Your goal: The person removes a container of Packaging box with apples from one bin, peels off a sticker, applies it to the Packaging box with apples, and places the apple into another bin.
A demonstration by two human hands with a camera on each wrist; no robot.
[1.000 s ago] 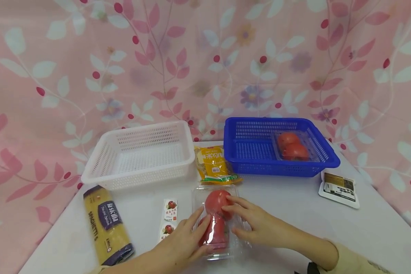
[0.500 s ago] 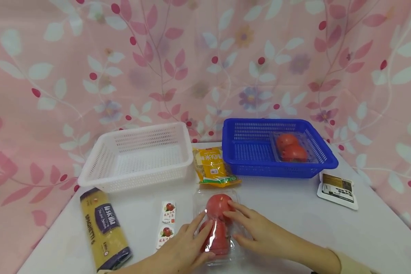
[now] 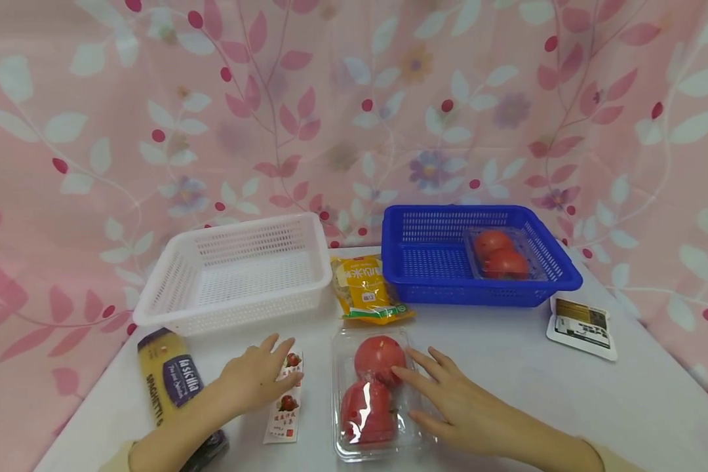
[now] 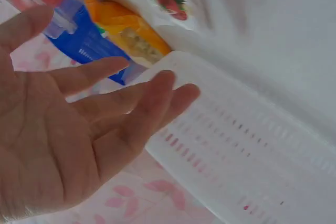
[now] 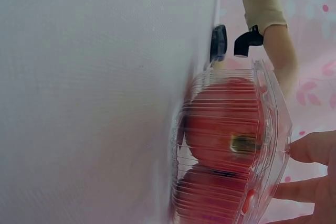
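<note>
A clear plastic clamshell box holding two tomatoes lies on the table in front of me. My right hand rests at its right side, fingers spread; in the right wrist view the fingertips touch the edge of the lid. My left hand hovers to the left, over a white strip of sachets printed with red fruit, and partly covers it. Nothing is held in the left hand, its fingers spread and slightly bent in the left wrist view.
A white basket stands at back left, a blue basket with another tomato box at back right. Between them lies a yellow food bag. A spaghetti pack is at left, a white flat packet at right.
My left hand has left the tomato box and moved left to above the sachet strip. The right hand stays at the box, shifted slightly to the right.
</note>
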